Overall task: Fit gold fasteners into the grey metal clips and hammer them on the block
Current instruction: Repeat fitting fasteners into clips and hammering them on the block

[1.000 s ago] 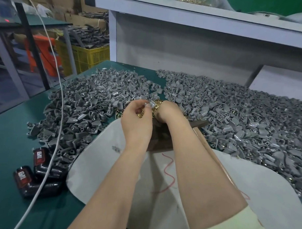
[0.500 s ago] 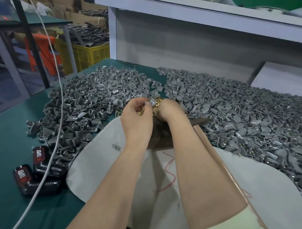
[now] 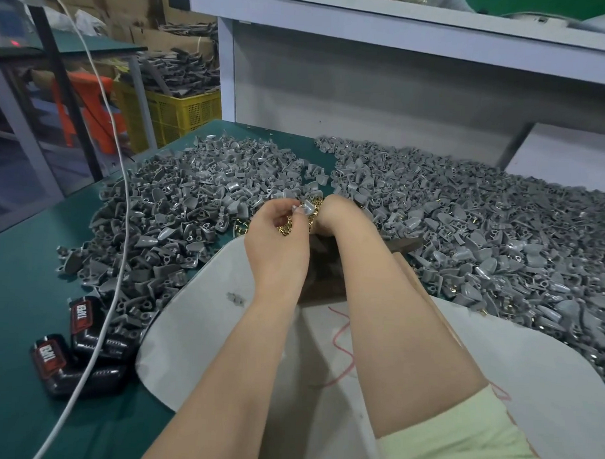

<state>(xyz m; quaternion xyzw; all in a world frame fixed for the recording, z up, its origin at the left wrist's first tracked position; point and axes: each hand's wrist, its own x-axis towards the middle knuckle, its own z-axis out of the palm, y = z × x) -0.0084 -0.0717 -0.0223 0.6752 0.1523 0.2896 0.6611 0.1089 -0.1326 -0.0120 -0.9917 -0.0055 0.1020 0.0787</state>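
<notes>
My left hand (image 3: 276, 242) pinches a grey metal clip (image 3: 307, 206) at its fingertips, held above a small heap of gold fasteners (image 3: 314, 209). My right hand (image 3: 336, 211) is bent down into that gold heap right beside the clip; its fingers are hidden behind the wrist. A dark block (image 3: 322, 274) lies under both wrists, mostly covered by my forearms. A wooden hammer handle (image 3: 415, 284) runs along my right forearm, its head hidden.
Big piles of grey clips cover the green table on the left (image 3: 178, 218) and right (image 3: 483, 228). A white sheet (image 3: 201, 328) lies in front. Two black-and-red cases (image 3: 81, 345) and a white cable (image 3: 121, 223) sit at the left. A grey shelf wall (image 3: 367, 94) stands behind.
Both hands stay at the gold heap with the clip between them; only the fingers shift slightly. The camera has tipped a little.
</notes>
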